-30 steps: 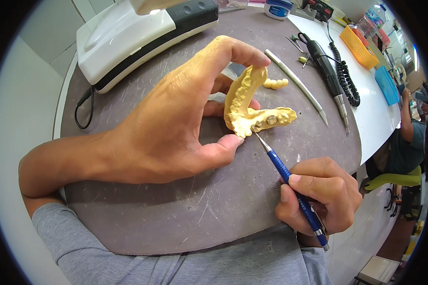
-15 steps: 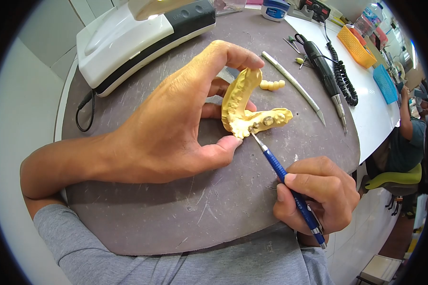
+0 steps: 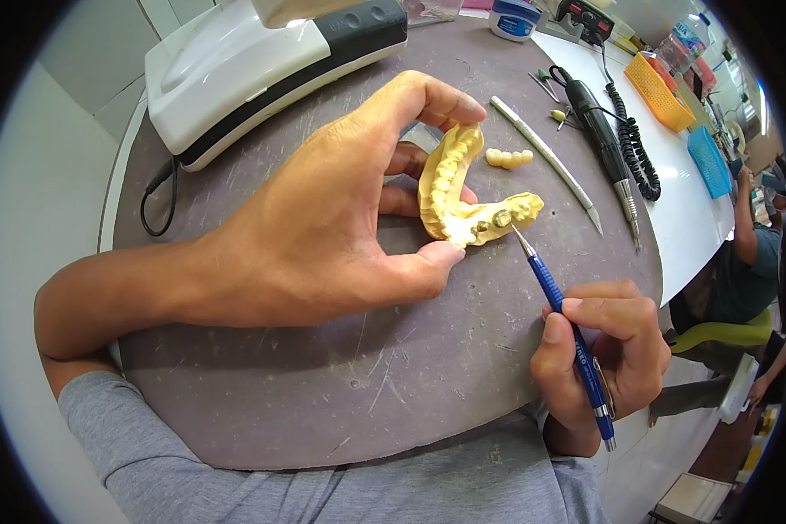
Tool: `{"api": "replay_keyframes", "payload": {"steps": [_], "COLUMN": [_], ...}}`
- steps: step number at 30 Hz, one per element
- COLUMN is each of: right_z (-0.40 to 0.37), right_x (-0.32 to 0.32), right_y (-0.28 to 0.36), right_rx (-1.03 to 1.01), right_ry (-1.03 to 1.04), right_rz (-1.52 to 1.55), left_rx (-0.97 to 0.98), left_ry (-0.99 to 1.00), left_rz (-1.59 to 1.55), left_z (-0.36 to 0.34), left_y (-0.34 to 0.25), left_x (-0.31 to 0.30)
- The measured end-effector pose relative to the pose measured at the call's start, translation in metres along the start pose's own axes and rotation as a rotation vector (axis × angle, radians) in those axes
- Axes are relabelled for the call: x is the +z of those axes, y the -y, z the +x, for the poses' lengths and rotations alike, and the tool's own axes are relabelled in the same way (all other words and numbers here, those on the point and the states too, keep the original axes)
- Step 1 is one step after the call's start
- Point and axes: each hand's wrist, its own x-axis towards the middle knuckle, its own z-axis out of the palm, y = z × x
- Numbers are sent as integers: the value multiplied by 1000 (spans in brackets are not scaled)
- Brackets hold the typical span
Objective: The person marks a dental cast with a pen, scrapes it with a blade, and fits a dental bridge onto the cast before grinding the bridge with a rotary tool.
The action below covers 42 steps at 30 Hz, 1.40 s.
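Observation:
My left hand [image 3: 323, 210] grips a yellow plaster dental model [image 3: 445, 185], a curved jaw with a row of teeth. The index finger presses its far end and the thumb its near corner; other fingers pass behind it. Dark metallic stumps [image 3: 501, 218] stand on the model's right arm. In my right hand [image 3: 604, 354] is a blue mechanical pencil [image 3: 561, 301], held in a writing grip. Its tip is right at the model's edge beside the largest stump. A small tooth-coloured dental bridge [image 3: 509, 158] lies on the bench just beyond the model.
A white and black device [image 3: 271, 79] stands at the back left. A craft knife [image 3: 546, 162] and a black corded handpiece [image 3: 603, 140] lie to the right. Farther off are a blue-lidded jar [image 3: 513, 21], an orange basket [image 3: 659, 92] and a blue basket [image 3: 709, 162]. Another person [image 3: 747, 266] sits at far right.
The pencil tip has moved right along the model, from the smaller stumps to the largest one. My left hand has tilted the model, so its tooth row shows more.

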Motion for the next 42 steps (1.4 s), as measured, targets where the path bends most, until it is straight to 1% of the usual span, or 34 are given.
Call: {"api": "replay_keyframes", "payload": {"steps": [5,7,13,17,20,22,35,37,38,40,41,42], "right_z": [0,-1,1,-1,0,-1,0,0,-1,-3,4,17], "right_x": [-1,0,0,-1,-1,0,0,-5,-6,-8,-12,-15], "right_y": [1,0,-1,0,0,0,-1,1,-1,-5,-9,-16], "right_rx": [-6,27,-22,16,-6,20,4,42,32,113,100,3], "right_ry": [46,-5,10,-4,41,-13,-22,45,41,-215,-214,-229], "right_rz": [-6,7,6,11,2,11,16,61,53,334,325,157], "left_rx": [-15,-7,-16,-18,-13,-1,-18,-20,-7,9,23,8], "left_ry": [7,4,5,4,0,-1,4,-4,-7,-8,-13,-35], "left_rz": [3,0,-3,-7,-3,-5,-4,-18,-15,-62,-64,-119], "left_z": [0,0,0,0,0,0,0,-1,-1,-1,-1,-2], "left_y": [-2,-1,-1,-1,0,0,-1,-1,-1,-2,-3,-4], "left_x": [0,0,0,0,0,1,0,0,0,0,0,-2]}}
